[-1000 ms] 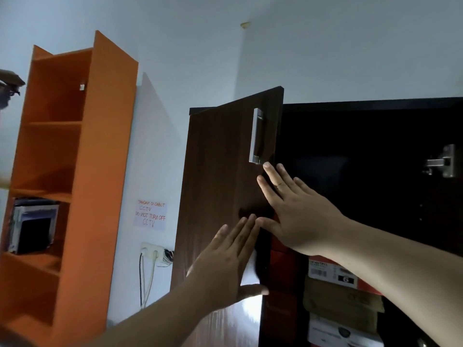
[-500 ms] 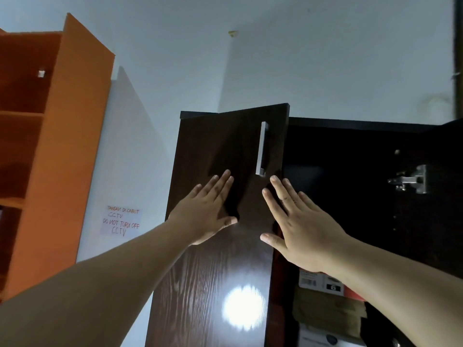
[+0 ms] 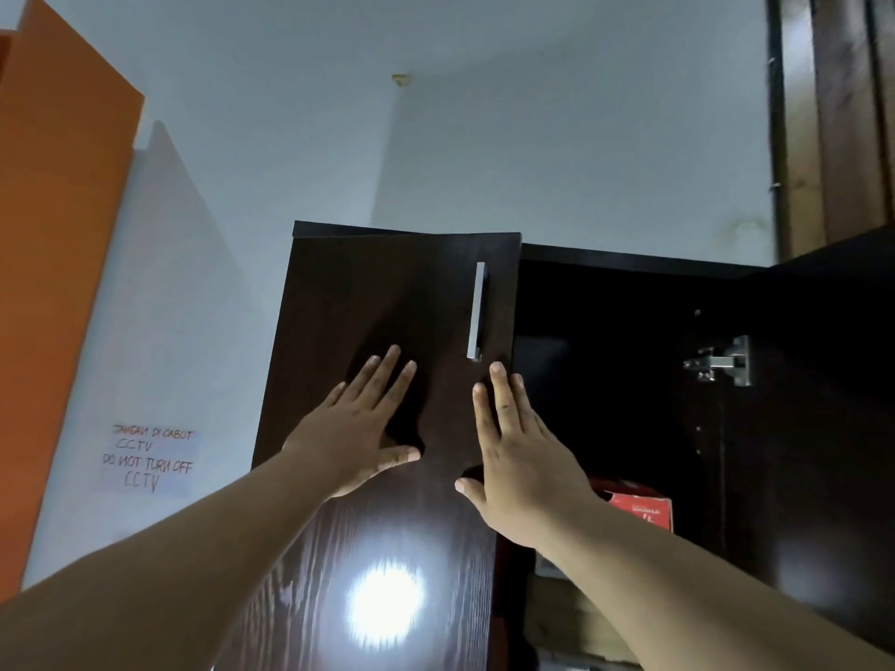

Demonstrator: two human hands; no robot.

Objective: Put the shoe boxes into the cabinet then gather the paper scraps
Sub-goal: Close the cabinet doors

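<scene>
Both hands lie flat, fingers straight, holding nothing: left hand (image 3: 361, 428) on the door (image 3: 387, 549), right hand (image 3: 518, 457) at its edge. A red shoe box (image 3: 641, 510) sits inside the cabinet (image 3: 629, 256), lower right. Pushed shut, the door edge might pinch those fingers.

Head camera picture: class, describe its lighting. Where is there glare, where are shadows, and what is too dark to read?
Head view: a bright, smeared glare spot sits low on the cabinet door; dark shadows lie under the left hand and right hand; the cabinet interior is nearly black, so only a red box shows clearly; straight edges bow towards the frame's sides.
</scene>
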